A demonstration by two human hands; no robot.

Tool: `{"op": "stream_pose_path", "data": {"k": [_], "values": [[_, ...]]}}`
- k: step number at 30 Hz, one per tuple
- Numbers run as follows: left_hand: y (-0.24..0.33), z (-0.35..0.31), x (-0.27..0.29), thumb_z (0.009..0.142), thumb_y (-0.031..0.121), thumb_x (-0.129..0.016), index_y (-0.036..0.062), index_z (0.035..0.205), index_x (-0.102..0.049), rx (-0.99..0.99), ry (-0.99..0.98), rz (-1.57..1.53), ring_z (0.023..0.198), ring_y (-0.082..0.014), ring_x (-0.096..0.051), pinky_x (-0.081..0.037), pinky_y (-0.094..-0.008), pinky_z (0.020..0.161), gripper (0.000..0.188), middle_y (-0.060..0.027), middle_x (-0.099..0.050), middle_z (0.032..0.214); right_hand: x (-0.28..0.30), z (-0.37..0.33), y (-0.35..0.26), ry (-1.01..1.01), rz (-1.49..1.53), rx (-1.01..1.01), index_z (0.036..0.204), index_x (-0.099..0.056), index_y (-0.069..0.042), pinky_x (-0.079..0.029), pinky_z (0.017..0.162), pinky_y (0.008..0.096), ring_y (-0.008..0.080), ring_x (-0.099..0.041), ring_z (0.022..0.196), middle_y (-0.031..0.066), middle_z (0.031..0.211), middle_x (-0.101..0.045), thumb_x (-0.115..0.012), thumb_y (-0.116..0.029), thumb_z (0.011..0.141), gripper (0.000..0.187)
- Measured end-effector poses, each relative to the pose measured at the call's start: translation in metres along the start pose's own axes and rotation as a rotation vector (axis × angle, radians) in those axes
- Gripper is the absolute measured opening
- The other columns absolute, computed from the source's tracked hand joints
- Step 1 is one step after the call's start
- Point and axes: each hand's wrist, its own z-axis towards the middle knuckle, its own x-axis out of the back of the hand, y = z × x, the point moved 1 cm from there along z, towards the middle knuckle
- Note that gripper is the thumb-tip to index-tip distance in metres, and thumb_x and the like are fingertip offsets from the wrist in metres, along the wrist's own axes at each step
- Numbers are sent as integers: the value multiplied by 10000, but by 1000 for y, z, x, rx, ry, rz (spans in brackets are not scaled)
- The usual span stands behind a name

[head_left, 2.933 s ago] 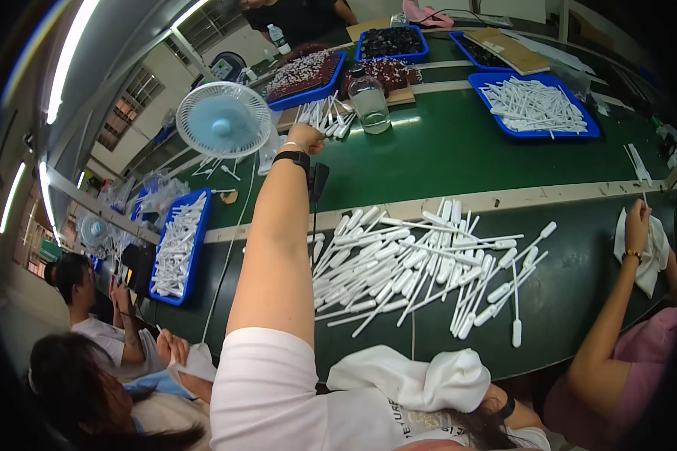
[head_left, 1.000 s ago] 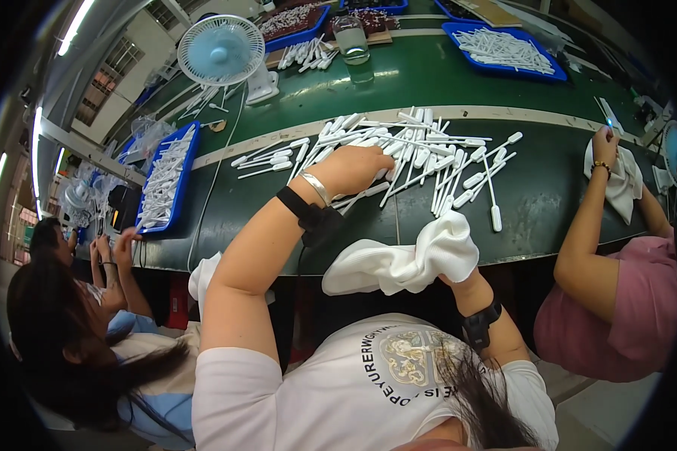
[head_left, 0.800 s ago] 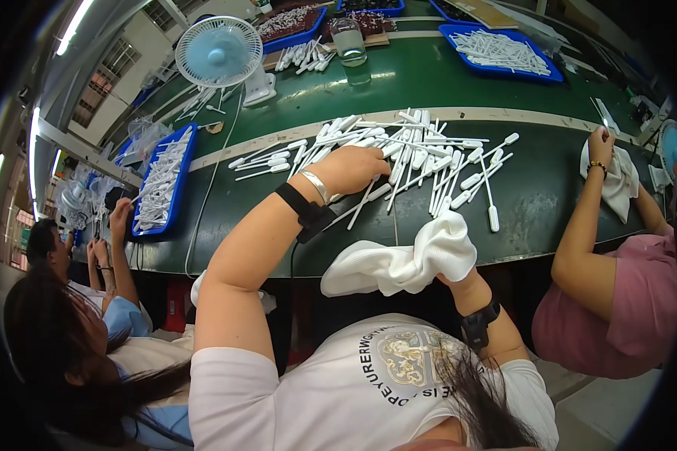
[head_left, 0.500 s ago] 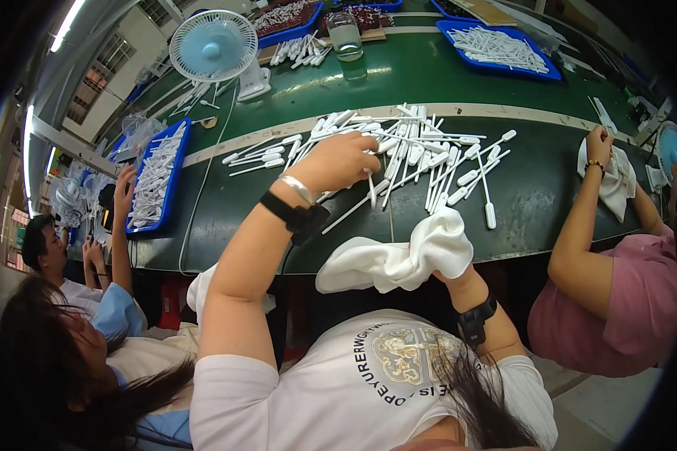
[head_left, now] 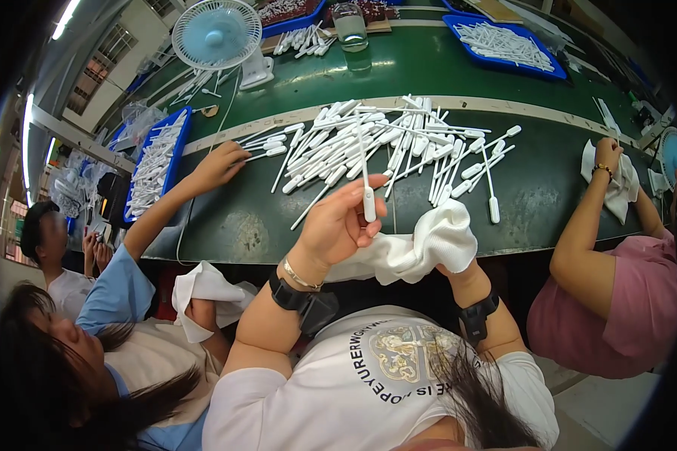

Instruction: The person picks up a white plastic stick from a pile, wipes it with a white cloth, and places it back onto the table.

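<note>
My left hand [head_left: 332,227] is raised over the near edge of the table and pinches a slim white plastic stick [head_left: 368,201]. The stick stands nearly upright, its thick rounded handle end low between my fingertips and its thin shaft pointing up. A white knitted cloth [head_left: 445,239] is bunched over my right hand [head_left: 459,275], which grips it from below; its fingers are hidden inside the folds. Just beyond both hands spreads a loose pile of similar white sticks [head_left: 338,146], lying in many directions.
At left, a co-worker's hand [head_left: 222,164] touches the pile's edge; their other hand holds a white cloth [head_left: 210,293]. A blue tray [head_left: 179,154] of sticks and a fan [head_left: 215,36] stand beyond. Far right are another blue tray [head_left: 504,68] and a person holding a cloth [head_left: 615,184].
My left hand has drawn back from the pile toward the cloth, now with one stick upright in it. The co-worker at left has reached over to the pile's left edge.
</note>
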Motion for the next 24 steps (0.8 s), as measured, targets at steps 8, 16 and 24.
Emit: {"op": "stream_pose_path", "data": {"k": [8,16,24], "values": [[-13,-1,17,904,197,-401,-29,1006,-514,3,131,148,552,-86,-442,-310,-180,406,273,-75,-554,767,-7,1,-13,30,-7,52,958,-529,34,-447,759,273,180,-540,830,96,951,-548,-664,2,681,310],[-6,-23,-1,892,228,-432,-31,930,-540,-131,201,372,446,-72,-405,-286,-174,362,283,-64,-540,647,-1,-1,1,35,-68,34,1005,-531,14,-432,821,301,205,-544,896,102,1006,-548,-623,-27,724,298],[-11,-30,-16,892,251,-433,-3,911,-540,-53,123,214,474,-48,-430,-311,-155,387,276,-55,-558,676,-31,17,-33,143,621,-50,1089,-468,-49,-442,833,362,221,-543,942,110,1017,-544,-529,-261,830,340]]}}
